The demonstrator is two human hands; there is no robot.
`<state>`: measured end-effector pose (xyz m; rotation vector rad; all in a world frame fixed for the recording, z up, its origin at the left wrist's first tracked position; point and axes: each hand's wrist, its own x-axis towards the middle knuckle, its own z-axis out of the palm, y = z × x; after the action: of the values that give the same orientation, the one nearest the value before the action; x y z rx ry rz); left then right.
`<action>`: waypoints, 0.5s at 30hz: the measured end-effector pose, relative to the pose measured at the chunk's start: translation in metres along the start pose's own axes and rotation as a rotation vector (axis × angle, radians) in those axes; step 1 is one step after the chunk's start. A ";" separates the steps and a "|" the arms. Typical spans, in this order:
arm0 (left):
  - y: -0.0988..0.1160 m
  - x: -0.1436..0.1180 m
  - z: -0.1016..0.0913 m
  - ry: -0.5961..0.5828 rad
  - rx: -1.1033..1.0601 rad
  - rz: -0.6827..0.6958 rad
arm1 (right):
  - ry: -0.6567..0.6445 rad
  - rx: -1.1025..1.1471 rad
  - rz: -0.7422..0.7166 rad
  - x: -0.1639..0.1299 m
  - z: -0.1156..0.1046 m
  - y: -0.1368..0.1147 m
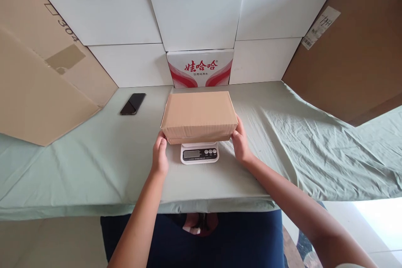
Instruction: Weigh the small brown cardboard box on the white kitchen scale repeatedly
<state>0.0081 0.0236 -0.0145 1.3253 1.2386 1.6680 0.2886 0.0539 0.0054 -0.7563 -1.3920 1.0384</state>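
A closed brown cardboard box is held between my two hands, over a white digital kitchen scale. My left hand grips its left near corner, thumb upward, while my right hand grips the right near corner. Most fingers of both hands are hidden behind or under the box. The scale's front panel shows, with a grey display and several round buttons; its weighing plate is hidden under the box. I cannot tell whether the box rests on the plate or hangs just above it.
A dark smartphone lies to the left on the green tablecloth. White boxes, one with red lettering, wall off the back. Large cardboard sheets stand at the left and right. The table's front edge is near my legs.
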 end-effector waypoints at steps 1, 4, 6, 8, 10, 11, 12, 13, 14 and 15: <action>0.000 0.000 0.000 0.005 -0.001 0.007 | 0.001 0.002 0.004 0.001 0.000 0.001; 0.000 0.000 0.000 0.002 -0.007 0.023 | -0.002 -0.024 0.006 0.002 -0.001 0.002; 0.000 0.001 0.000 -0.005 -0.006 0.027 | -0.001 -0.035 0.003 0.003 -0.002 0.002; 0.002 0.001 0.001 -0.005 -0.004 0.028 | 0.010 -0.032 0.003 0.004 -0.002 0.002; 0.003 0.001 0.001 0.013 -0.010 0.034 | 0.032 -0.029 0.012 0.003 -0.003 0.002; 0.004 0.001 0.002 0.028 -0.019 0.037 | 0.043 -0.033 0.018 0.003 -0.003 0.003; 0.004 0.001 0.002 0.042 -0.030 0.036 | 0.051 -0.040 0.023 0.003 -0.003 0.003; 0.004 0.001 0.002 0.050 -0.042 0.034 | 0.054 -0.047 0.024 0.002 -0.003 0.003; 0.004 0.001 0.001 0.051 -0.052 0.029 | 0.053 -0.050 0.022 0.002 -0.003 0.003; 0.003 0.001 0.001 0.043 -0.056 0.021 | 0.049 -0.048 0.017 0.001 -0.001 0.002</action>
<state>0.0093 0.0235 -0.0115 1.2795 1.1975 1.7411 0.2897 0.0558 0.0036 -0.8253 -1.3745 0.9963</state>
